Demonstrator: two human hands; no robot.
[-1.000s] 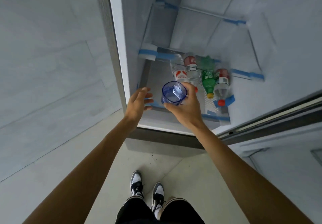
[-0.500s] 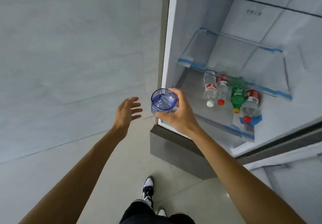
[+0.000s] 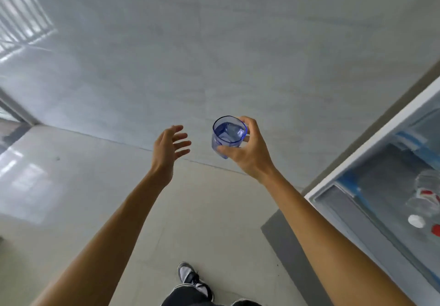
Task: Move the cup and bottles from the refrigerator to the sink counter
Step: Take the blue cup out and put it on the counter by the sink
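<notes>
My right hand (image 3: pixel 247 155) grips the blue see-through cup (image 3: pixel 227 136), thumb curled across its near side and fingers wrapped round the far side. It holds the cup upright in the air in front of a grey wall (image 3: pixel 214 55), well clear of the refrigerator (image 3: pixel 381 136) that stands open at my right. My left hand (image 3: pixel 166 148) hovers near the cup without touching it, fingers spread and loosely bent, holding nothing. Inside the refrigerator, on a shelf edged with blue tape (image 3: pixel 352 182), the bottles (image 3: pixel 426 201) show only as a blur: red labels, a white cap (image 3: pixel 416 221), a red cap (image 3: pixel 437 230). Below, my shoe (image 3: pixel 188 276) stands on the pale floor (image 3: pixel 214 210)
</notes>
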